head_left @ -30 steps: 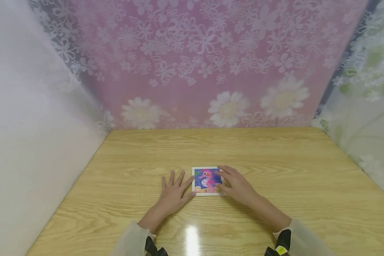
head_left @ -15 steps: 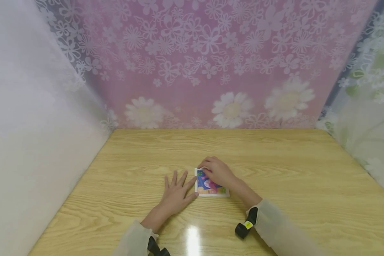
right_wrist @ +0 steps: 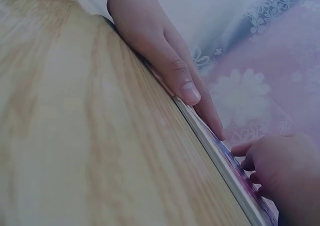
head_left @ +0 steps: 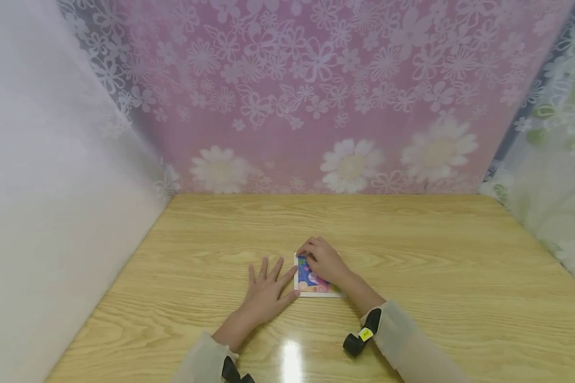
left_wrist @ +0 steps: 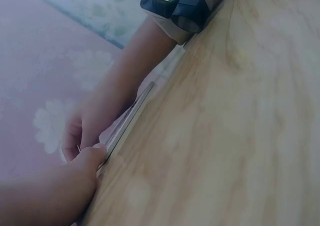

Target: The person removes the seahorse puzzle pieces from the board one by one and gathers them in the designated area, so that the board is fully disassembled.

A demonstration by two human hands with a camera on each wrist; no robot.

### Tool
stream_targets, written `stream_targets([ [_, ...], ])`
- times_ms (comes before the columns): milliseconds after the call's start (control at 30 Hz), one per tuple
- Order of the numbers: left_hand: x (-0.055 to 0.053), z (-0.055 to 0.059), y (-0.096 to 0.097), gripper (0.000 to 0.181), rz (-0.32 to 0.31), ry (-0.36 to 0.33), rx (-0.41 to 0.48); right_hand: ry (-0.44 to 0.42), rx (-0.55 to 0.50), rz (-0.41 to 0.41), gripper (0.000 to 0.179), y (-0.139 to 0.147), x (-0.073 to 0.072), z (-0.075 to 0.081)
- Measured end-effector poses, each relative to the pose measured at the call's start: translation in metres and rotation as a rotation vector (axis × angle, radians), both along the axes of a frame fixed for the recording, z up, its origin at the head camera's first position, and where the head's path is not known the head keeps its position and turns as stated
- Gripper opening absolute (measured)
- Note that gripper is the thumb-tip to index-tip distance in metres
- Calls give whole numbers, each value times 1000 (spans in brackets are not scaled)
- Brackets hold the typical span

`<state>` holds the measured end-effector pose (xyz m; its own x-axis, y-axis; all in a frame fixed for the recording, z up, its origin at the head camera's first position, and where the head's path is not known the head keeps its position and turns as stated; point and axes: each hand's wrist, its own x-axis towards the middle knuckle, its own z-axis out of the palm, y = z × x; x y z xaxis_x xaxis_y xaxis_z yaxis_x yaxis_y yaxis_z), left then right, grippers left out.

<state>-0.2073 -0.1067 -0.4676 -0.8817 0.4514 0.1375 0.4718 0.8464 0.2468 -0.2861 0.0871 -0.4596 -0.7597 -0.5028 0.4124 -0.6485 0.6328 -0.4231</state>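
A square seahorse picture board with a white border lies flat on the table. My left hand rests on the wood at its left with fingers spread, the index finger and thumb tips at the left border. From the right, my right hand reaches across the picture and hides much of the seahorse. Its bent fingers are at the far left corner; in the right wrist view the fingertips meet the picture's surface. I cannot tell whether they pinch anything. The left wrist view shows the board edge-on between both hands.
The wood-grain table extends around the board on all sides. A pink flowered curtain hangs along the back edge, with pale sheets at the left and right. Both wrists wear black cameras.
My right hand has moved left from the board's right side to its far left corner, its fingers bending in. Over the last half second it barely shifts. My left hand stays at the left border.
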Motion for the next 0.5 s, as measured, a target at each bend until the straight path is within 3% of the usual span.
stream_targets([
  [500, -1, 0, -1, 63, -1, -6, -8, 79, 62, 5, 11, -1, 0, -2],
])
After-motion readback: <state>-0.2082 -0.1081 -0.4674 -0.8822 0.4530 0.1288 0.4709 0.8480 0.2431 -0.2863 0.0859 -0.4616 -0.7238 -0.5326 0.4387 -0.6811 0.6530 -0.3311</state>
